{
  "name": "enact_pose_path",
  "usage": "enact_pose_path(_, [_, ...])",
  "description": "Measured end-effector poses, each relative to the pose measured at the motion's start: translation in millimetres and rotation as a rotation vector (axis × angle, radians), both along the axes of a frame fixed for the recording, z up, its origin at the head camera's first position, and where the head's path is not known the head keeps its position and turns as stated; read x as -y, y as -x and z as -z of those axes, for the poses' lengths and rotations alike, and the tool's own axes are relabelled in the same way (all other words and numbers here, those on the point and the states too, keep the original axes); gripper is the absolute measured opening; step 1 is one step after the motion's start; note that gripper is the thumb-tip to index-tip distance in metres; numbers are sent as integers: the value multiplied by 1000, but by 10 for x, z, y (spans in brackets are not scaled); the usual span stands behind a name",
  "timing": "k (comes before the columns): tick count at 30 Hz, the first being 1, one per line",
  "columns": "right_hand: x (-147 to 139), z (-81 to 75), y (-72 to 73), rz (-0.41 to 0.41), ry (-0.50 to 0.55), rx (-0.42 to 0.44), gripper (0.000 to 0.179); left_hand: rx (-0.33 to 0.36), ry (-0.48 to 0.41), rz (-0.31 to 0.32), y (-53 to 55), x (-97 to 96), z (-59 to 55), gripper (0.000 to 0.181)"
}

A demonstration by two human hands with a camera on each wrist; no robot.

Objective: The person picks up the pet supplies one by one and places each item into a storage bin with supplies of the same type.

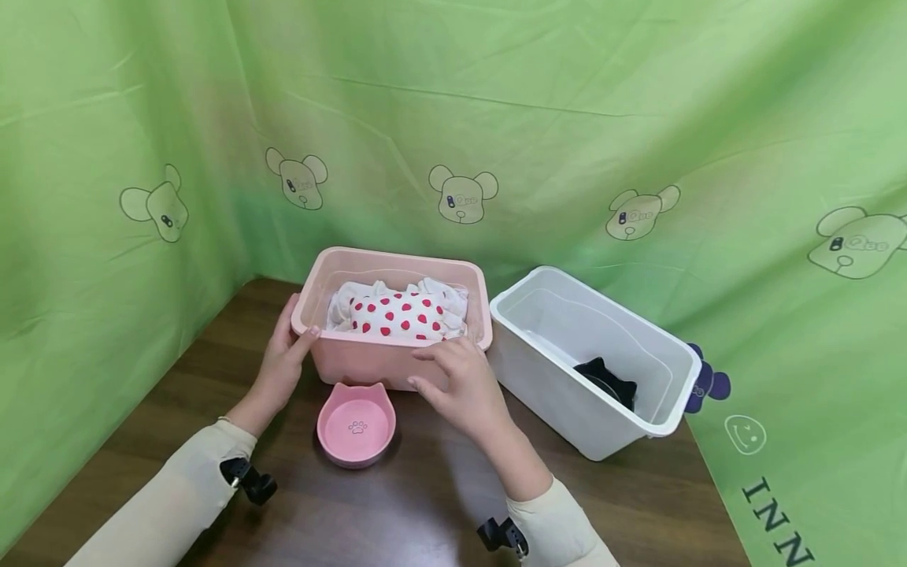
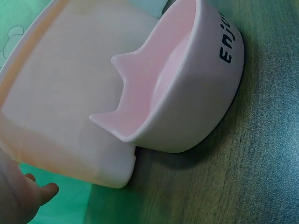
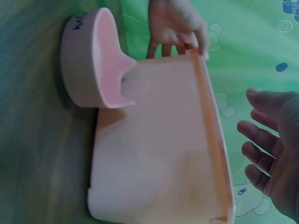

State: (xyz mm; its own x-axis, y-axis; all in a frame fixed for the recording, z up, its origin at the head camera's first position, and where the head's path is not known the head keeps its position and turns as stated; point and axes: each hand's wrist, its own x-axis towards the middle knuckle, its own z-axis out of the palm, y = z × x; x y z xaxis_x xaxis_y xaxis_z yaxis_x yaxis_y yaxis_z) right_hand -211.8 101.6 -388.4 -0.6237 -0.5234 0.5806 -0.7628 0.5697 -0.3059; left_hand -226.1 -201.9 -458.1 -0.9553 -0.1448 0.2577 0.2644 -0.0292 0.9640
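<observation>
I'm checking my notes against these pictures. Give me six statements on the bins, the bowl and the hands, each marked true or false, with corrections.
1. The red-spotted cloth lies inside the pink bin. True.
2. The black object lies inside the pink bin. False: the black object is in the white bin.
3. The pink bowl stands on the table. True.
4. The pink bowl's rim is plain and round. False: it has two pointed ears.
5. The left hand touches the pink bin. True.
6. The right hand grips the pink bowl. False: the right hand holds nothing.

2 bins (image 1: 368, 364) (image 1: 546, 405), 1 pnk bowl (image 1: 357, 429), 1 blk obj (image 1: 615, 384), 1 cloth (image 1: 397, 313).
</observation>
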Motion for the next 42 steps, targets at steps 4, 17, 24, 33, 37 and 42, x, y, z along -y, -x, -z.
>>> enact_pose_path(4, [42, 103, -30, 23, -9, 36, 32, -2, -3, -3, -3, 6, 5, 70])
enact_pose_path(17, [230, 463, -74, 95, -100, 292, 35, 6, -7, -7, 8, 42, 25, 70])
enact_pose_path(24, [363, 669, 0, 150, -70, 475, 34, 0, -28, -11, 22, 50, 48, 70])
enact_pose_path(33, [528, 816, 111, 186, -86, 478, 33, 5, -10, -24, 23, 62, 5, 70])
enact_pose_path(37, [571, 848, 148, 211, -109, 452, 32, 3, -15, -24, 34, 46, 14, 70])
enact_pose_path(42, [598, 904, 191, 246, -136, 432, 32, 6, -15, -9, 50, 16, 32, 69])
